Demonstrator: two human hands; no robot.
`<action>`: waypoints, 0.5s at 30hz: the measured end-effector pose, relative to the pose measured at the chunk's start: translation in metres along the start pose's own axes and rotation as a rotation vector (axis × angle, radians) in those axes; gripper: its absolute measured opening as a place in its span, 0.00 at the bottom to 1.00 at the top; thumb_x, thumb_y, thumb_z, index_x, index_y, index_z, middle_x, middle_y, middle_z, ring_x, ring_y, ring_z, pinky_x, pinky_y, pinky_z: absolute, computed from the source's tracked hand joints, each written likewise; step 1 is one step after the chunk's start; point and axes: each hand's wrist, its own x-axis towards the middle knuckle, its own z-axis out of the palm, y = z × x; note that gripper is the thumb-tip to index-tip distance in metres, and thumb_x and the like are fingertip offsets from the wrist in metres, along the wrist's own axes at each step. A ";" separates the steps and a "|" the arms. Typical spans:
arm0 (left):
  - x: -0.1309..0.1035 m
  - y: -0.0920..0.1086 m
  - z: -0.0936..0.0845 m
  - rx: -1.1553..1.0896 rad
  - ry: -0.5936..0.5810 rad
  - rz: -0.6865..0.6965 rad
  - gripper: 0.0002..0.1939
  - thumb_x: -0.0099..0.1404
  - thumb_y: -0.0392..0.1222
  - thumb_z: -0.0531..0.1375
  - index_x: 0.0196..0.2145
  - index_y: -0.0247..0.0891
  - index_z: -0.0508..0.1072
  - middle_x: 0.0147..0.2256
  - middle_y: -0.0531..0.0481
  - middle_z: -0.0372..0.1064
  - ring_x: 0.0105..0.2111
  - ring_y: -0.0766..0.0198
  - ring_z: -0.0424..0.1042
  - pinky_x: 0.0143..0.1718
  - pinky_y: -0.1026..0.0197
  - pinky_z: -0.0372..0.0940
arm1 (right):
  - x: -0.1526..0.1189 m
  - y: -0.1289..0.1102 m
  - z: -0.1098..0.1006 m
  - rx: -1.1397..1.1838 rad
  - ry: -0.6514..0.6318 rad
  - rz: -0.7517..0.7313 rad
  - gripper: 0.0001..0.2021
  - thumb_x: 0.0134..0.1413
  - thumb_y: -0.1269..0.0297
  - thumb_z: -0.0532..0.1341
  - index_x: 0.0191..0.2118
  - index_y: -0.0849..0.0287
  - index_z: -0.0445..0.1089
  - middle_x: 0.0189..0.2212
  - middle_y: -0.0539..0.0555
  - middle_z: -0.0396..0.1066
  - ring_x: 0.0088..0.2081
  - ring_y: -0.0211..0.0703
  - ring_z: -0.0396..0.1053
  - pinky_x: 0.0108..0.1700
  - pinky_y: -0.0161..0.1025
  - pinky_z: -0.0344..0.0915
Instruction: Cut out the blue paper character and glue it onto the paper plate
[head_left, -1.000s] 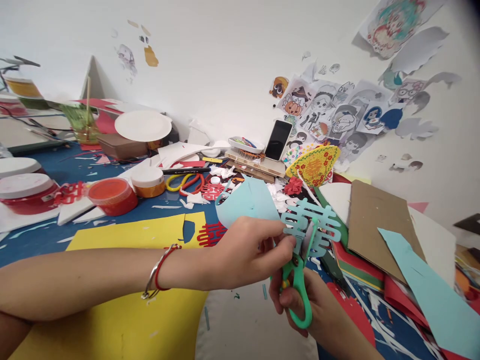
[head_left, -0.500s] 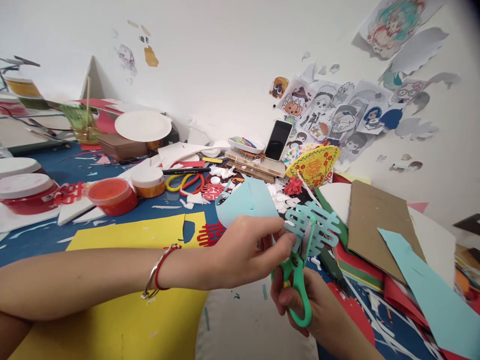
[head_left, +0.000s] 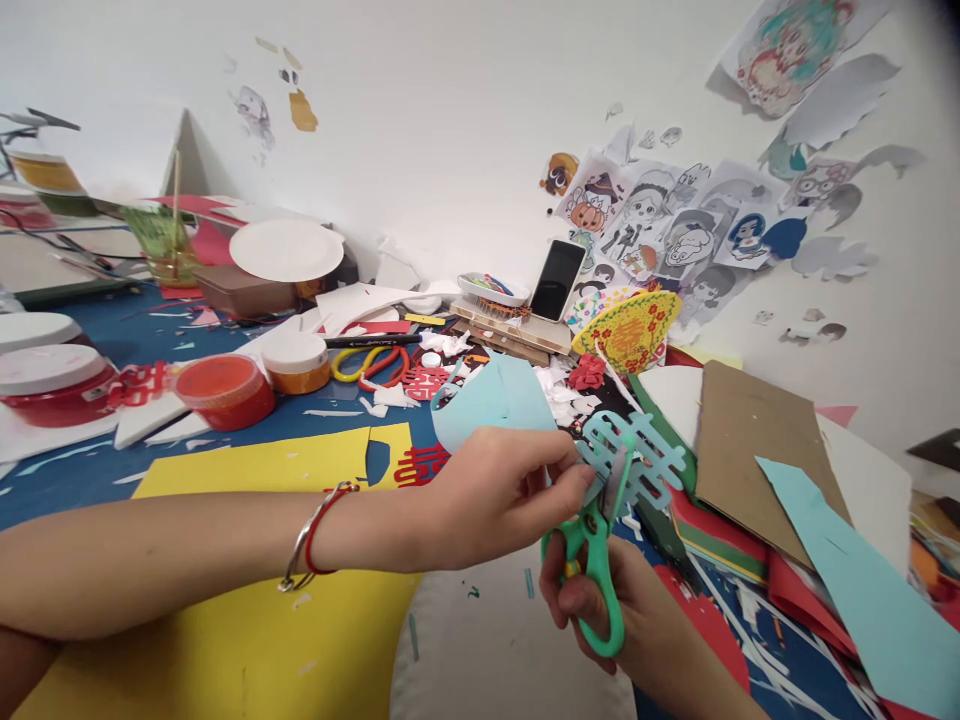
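A light-blue paper cutout (head_left: 654,462) with a lattice-like pattern is pinched at its left edge by the fingers of my left hand (head_left: 502,500). My right hand (head_left: 615,610) grips the handles of green scissors (head_left: 598,570), with fingers through the loops. The scissor blades point up and overlap the cutout's middle; whether paper lies between them is hard to tell. Behind my left hand lies a larger light-blue paper piece (head_left: 499,395). A red paper cutout (head_left: 420,466) rests on yellow paper (head_left: 277,460) left of that hand.
Paint jars (head_left: 225,390) stand at the left, near yellow- and red-handled scissors (head_left: 382,366). A phone (head_left: 558,281) leans at the back. Brown cardboard (head_left: 757,440) and a light-blue strip (head_left: 862,580) lie at the right, among paper scraps.
The blue cutout has tilted and shifted slightly right and down. My left hand has barely moved, its wrist a little higher; the scissors stay nearly in place.
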 end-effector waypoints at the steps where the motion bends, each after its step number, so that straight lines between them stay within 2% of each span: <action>1: 0.000 0.000 0.000 0.003 -0.007 0.001 0.15 0.64 0.38 0.52 0.20 0.36 0.58 0.17 0.59 0.53 0.19 0.73 0.50 0.21 0.69 0.49 | 0.000 0.000 0.000 -0.004 0.000 0.002 0.30 0.39 0.33 0.64 0.28 0.59 0.62 0.20 0.45 0.60 0.16 0.28 0.49 0.16 0.30 0.43; 4: 0.001 0.001 -0.002 0.002 -0.017 0.001 0.15 0.65 0.39 0.51 0.21 0.36 0.59 0.17 0.59 0.54 0.19 0.73 0.50 0.21 0.69 0.49 | -0.002 -0.001 0.000 -0.025 0.011 0.000 0.29 0.41 0.34 0.64 0.28 0.59 0.61 0.20 0.46 0.59 0.16 0.28 0.49 0.16 0.30 0.43; 10: 0.001 0.004 -0.002 0.000 -0.109 -0.056 0.12 0.65 0.42 0.53 0.24 0.37 0.62 0.19 0.56 0.60 0.20 0.71 0.58 0.22 0.68 0.52 | 0.000 -0.001 -0.001 -0.039 0.032 -0.055 0.30 0.39 0.31 0.63 0.26 0.58 0.60 0.19 0.47 0.59 0.19 0.31 0.53 0.18 0.31 0.47; 15: 0.000 0.004 -0.002 -0.016 -0.050 -0.044 0.13 0.64 0.40 0.52 0.22 0.37 0.59 0.18 0.57 0.58 0.19 0.72 0.56 0.21 0.69 0.52 | 0.000 -0.001 -0.002 -0.025 0.017 -0.059 0.30 0.41 0.32 0.63 0.27 0.59 0.61 0.20 0.46 0.59 0.17 0.29 0.51 0.16 0.30 0.44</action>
